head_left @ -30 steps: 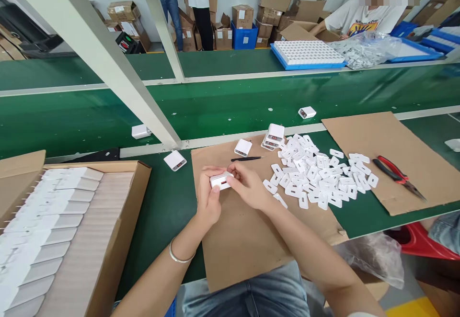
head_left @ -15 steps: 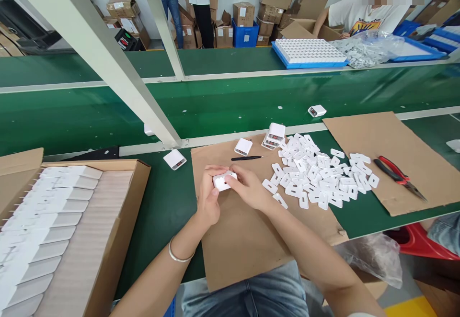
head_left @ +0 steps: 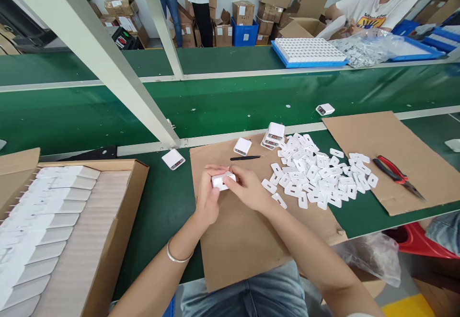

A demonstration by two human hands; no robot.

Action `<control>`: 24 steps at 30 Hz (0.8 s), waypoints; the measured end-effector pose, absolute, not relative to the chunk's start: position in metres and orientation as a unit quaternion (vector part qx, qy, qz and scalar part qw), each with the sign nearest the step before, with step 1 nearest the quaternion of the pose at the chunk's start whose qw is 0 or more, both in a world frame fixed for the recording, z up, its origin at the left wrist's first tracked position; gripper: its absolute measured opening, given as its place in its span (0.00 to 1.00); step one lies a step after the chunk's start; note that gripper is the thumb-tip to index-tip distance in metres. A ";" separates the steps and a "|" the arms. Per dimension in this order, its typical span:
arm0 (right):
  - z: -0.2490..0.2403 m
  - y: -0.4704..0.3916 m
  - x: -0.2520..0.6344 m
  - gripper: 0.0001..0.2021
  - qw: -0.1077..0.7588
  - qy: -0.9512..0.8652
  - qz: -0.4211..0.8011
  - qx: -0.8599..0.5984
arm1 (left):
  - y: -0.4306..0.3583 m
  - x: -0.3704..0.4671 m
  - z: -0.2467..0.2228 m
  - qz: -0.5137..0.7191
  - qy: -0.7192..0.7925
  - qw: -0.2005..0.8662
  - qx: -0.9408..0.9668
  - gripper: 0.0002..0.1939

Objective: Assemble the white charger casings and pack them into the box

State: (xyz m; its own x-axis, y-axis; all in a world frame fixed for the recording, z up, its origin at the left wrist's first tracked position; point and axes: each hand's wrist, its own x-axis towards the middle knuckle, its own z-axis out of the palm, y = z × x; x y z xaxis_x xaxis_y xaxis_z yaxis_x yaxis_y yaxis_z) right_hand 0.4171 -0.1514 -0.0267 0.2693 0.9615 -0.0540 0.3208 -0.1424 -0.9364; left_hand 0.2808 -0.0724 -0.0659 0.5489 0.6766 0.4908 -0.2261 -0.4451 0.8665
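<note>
A small white charger casing (head_left: 223, 181) is held over the brown cardboard sheet (head_left: 230, 254) between both of my hands. My left hand (head_left: 208, 190) is closed around its left side. My right hand (head_left: 247, 186) grips it from the right, the thumb pressed on its face. Just beyond the hands lie black tweezers (head_left: 246, 157) and an upright white casing (head_left: 242, 146). A small stack of open-ended casings (head_left: 273, 135) stands farther right. Beside it spreads a heap of flat white slotted covers (head_left: 316, 173). Another casing (head_left: 173, 159) sits to the left on the green table.
A carton (head_left: 122, 202) with rows of white pieces stands at left. Red-handled pliers (head_left: 398, 175) lie on a second cardboard sheet (head_left: 427, 164). A green conveyor belt (head_left: 223, 106) carries a casing (head_left: 325, 109) behind a slanted post (head_left: 118, 77). A co-worker (head_left: 377, 13) is across the belt.
The casing on the belt has shifted right, and another white piece has appeared at the belt's left edge. My hands keep nearly the same hold. The co-worker across has moved.
</note>
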 end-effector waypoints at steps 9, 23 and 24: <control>-0.030 -0.152 0.418 0.24 0.485 -0.493 0.365 -0.623 | -0.074 0.280 -0.065 0.441 0.168 0.503 0.724 0.16; -0.029 -0.153 0.417 0.20 0.440 -0.505 0.330 -0.665 | -0.076 0.279 -0.064 0.431 0.157 0.456 0.763 0.15; -0.029 -0.153 0.417 0.20 0.450 -0.505 0.333 -0.656 | -0.076 0.279 -0.064 0.431 0.157 0.457 0.762 0.15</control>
